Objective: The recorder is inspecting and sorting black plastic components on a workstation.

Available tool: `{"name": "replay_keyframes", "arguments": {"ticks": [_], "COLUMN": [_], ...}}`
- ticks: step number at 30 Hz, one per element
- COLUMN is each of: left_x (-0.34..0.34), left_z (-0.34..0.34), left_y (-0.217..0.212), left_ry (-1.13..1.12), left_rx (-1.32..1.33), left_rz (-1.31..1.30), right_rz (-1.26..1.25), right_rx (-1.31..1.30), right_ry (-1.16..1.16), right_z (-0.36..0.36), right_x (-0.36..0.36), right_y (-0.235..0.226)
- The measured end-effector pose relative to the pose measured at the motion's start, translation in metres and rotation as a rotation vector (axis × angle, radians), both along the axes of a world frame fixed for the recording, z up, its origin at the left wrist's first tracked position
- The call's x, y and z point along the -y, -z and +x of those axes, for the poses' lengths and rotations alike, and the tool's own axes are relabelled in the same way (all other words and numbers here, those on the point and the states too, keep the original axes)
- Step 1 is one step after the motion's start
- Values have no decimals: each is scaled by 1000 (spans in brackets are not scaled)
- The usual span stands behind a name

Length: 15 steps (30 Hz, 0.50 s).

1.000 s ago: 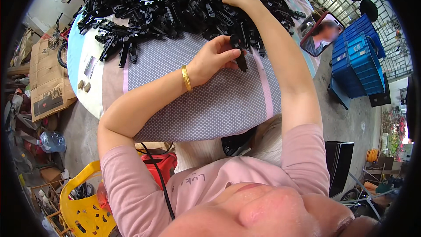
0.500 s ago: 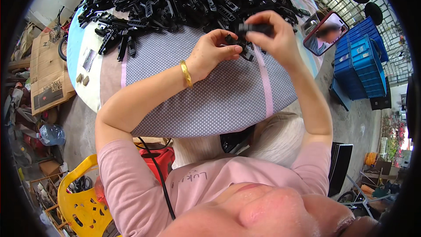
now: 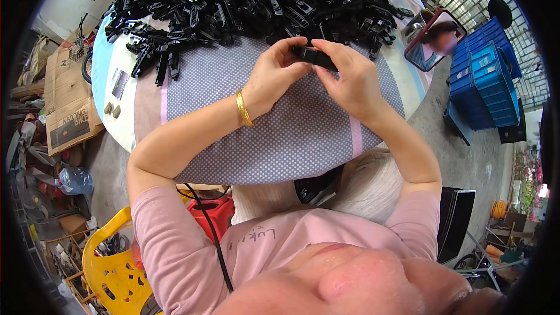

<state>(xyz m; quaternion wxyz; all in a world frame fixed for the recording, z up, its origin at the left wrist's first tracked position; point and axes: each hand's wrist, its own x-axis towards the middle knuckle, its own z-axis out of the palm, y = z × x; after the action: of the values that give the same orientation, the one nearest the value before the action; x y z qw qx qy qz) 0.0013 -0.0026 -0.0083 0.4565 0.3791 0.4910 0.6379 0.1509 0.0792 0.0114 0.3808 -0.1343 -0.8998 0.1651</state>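
Both my hands meet over the near edge of a large pile of black plastic parts (image 3: 251, 6). Between them is a small, oblong black plastic part (image 3: 315, 57). My left hand (image 3: 279, 70), with a gold bangle at the wrist, pinches its left end between thumb and fingers. On the other end, the thumb and fingers of my right hand (image 3: 353, 79) are closed. Whether this is one part or two pressed together cannot be made out, since my fingers cover both ends. Below the hands lies the grey dotted tablecloth (image 3: 274, 140).
A phone (image 3: 434, 39) stands propped at the table's right. Two small brownish lumps (image 3: 112, 109) and a small clear packet (image 3: 119, 83) lie at the left. Blue crates (image 3: 483, 79) stand beyond the right side; a yellow chair (image 3: 116, 274) is at lower left.
My right hand has come down and left, bringing its black part to the one in my left hand. The hands, apart before, now hold together. The left has barely moved.
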Motion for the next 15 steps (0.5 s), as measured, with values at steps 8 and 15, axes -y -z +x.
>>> {"name": "replay_keyframes", "arguments": {"ticks": [8,15], "left_x": [-2,0], "left_z": [-9,-8], "left_y": [-3,-18], "left_ry": [115,106], "left_rx": [92,-290], "left_rz": [64,55], "right_rz": [159,-665], "right_rx": [-6,242], "right_ry": [1,-79], "right_z": [2,20], "right_x": [-1,-16], "right_y": [-2,-12]}}
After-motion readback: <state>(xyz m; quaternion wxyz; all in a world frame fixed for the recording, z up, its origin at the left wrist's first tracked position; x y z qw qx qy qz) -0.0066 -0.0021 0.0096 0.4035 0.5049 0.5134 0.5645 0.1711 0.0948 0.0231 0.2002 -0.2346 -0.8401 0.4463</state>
